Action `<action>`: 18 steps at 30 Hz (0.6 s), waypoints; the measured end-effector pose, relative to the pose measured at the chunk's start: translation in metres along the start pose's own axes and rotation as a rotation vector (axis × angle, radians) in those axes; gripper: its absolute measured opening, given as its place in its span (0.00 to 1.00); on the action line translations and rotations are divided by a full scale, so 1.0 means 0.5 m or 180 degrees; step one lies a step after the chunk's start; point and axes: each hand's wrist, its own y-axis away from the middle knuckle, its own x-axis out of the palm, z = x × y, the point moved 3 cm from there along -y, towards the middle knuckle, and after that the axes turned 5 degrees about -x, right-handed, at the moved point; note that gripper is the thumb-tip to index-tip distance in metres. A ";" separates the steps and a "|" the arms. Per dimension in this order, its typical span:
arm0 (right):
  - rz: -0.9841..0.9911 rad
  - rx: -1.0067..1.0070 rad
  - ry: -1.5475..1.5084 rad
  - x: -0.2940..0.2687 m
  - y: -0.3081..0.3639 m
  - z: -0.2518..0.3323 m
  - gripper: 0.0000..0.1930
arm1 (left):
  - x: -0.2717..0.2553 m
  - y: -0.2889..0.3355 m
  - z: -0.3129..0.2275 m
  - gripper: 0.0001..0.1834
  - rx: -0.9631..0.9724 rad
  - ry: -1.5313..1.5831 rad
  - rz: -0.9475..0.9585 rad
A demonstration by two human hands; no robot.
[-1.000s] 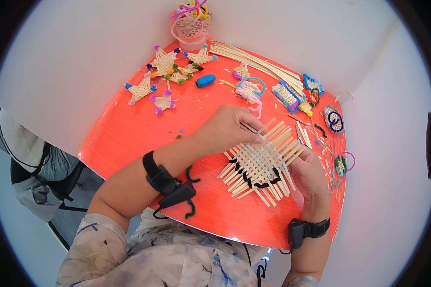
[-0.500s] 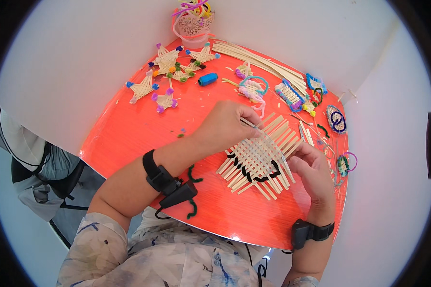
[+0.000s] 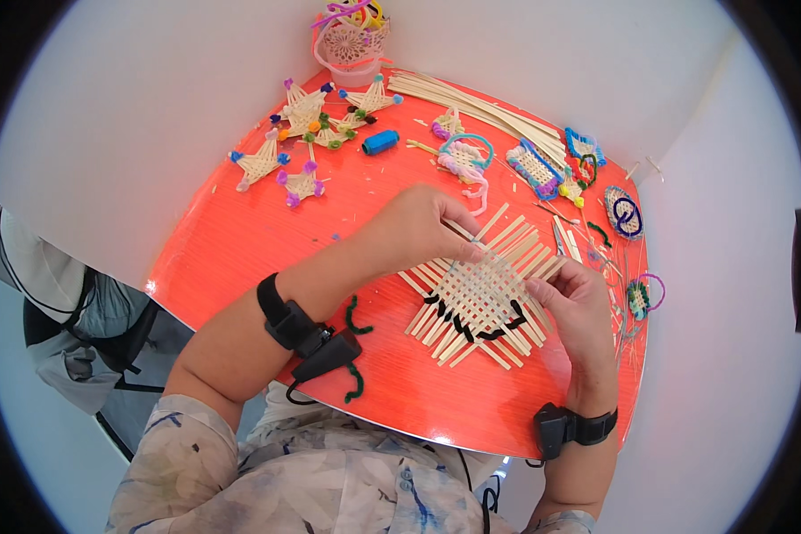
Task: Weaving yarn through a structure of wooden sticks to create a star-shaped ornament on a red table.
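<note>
A piece of weaving point(image 3: 481, 289) made of pale flat strips lies spread before me over the red table, its loose strip ends sticking out all round. Black fuzzy pipe cleaner point(image 3: 464, 333) is laced along its near edge. My left hand point(image 3: 432, 236) is closed at the far left part of the weaving, thumb and forefinger pinching the strips. At the right edge, my right hand point(image 3: 571, 298) grips the strip ends, with its thumb on top. The fingers under the weaving are hidden.
Star-shaped woven pieces point(image 3: 304, 111) and a blue spool point(image 3: 380, 142) lie at the far left. A pink basket point(image 3: 351, 44) stands in the back corner near a bundle of strips point(image 3: 472, 107). Small finished weavings point(image 3: 536, 169) line the right; green pipe cleaner pieces point(image 3: 354, 383) lie near me.
My right thumb has moved left onto the weaving's edge. The weaving has shifted slightly, and its strip ends on the far side fan out more visibly. My left hand stays nearly in place.
</note>
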 end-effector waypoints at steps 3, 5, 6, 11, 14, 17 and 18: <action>0.0021 -0.0016 0.0072 -0.001 0.001 -0.005 0.04 | -0.003 -0.008 0.008 0.16 -0.0102 -0.0150 0.0277; -0.0175 0.0073 0.0028 -0.004 0.000 -0.008 0.04 | 0.001 -0.007 0.007 0.16 -0.0061 0.0230 0.0205; -0.0178 0.0065 0.0026 -0.008 0.000 -0.011 0.04 | 0.002 -0.007 0.006 0.15 -0.0009 0.0627 0.0156; -0.0542 0.0131 0.0114 -0.021 -0.009 -0.034 0.05 | -0.001 -0.016 0.022 0.14 -0.0103 0.0626 0.0263; -0.0564 0.0045 0.0080 -0.024 -0.015 -0.043 0.05 | 0.003 -0.014 0.031 0.14 0.0029 0.0074 0.0107; -0.0585 0.0049 0.0172 -0.023 -0.013 -0.041 0.05 | 0.012 -0.008 0.022 0.13 0.0217 -0.0155 -0.0133; -0.0585 0.0058 0.0173 -0.020 -0.014 -0.042 0.05 | 0.012 -0.006 0.020 0.12 0.0178 -0.0204 -0.0239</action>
